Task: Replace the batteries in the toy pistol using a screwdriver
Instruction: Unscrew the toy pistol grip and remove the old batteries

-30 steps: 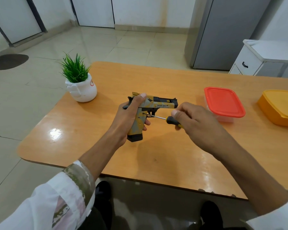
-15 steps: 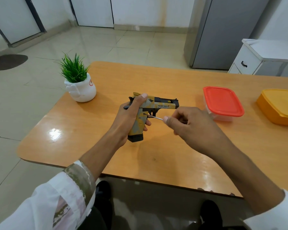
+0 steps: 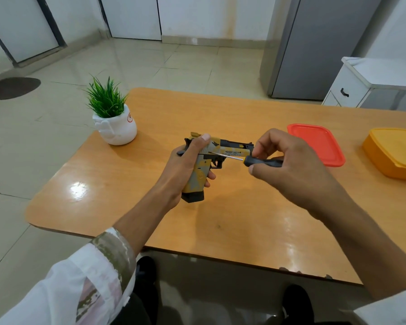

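Note:
A yellow, grey and black toy pistol (image 3: pixel 230 150) is held upright above the wooden table (image 3: pixel 220 219), barrel pointing right. My left hand (image 3: pixel 185 165) grips its handle, thumb lying along the slide. My right hand (image 3: pixel 288 165) pinches the black handle of a small screwdriver (image 3: pixel 260 161). Its thin metal shaft runs left, and the tip meets the pistol's side just above the grip. The far side of the pistol is hidden.
A small green plant in a white pot (image 3: pixel 114 124) stands at the table's left rear. A container with a red lid (image 3: pixel 319 143) and a yellow container (image 3: pixel 394 153) sit on the right. A grey fridge (image 3: pixel 314 48) and white cabinet (image 3: pixel 361 83) stand behind.
My right hand has risen and turned, so the screwdriver's handle shows again. The tip now sits higher on the pistol's side. My left hand has kept the pistol nearly still.

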